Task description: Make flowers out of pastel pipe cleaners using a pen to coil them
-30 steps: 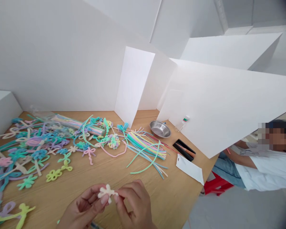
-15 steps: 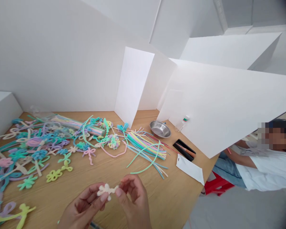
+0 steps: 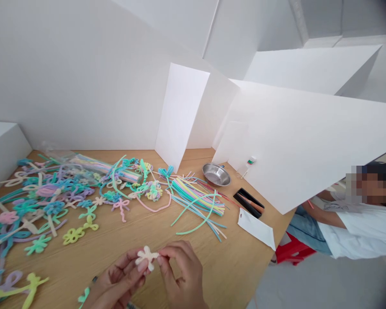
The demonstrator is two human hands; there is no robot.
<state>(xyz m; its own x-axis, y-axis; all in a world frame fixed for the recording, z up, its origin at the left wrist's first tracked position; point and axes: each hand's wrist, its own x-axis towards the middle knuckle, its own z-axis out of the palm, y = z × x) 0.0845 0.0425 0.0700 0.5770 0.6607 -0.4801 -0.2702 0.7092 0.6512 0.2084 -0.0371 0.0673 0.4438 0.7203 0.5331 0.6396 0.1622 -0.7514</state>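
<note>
At six o'clock on the wooden counter (image 3: 244,240), the left hand (image 3: 116,281) and right hand (image 3: 180,270) both close their grip on a cream pipe-cleaner flower (image 3: 147,257), pinching it between the fingertips just above the wood. Loose pipe cleaners (image 3: 196,201) lie at twelve o'clock, a heap of colored pipe-cleaner shapes (image 3: 41,201) at nine. Squeezing too hard could bend the soft petals out of shape; a slack pinch could drop the flower among those shapes, where it would be hard to spot.
</note>
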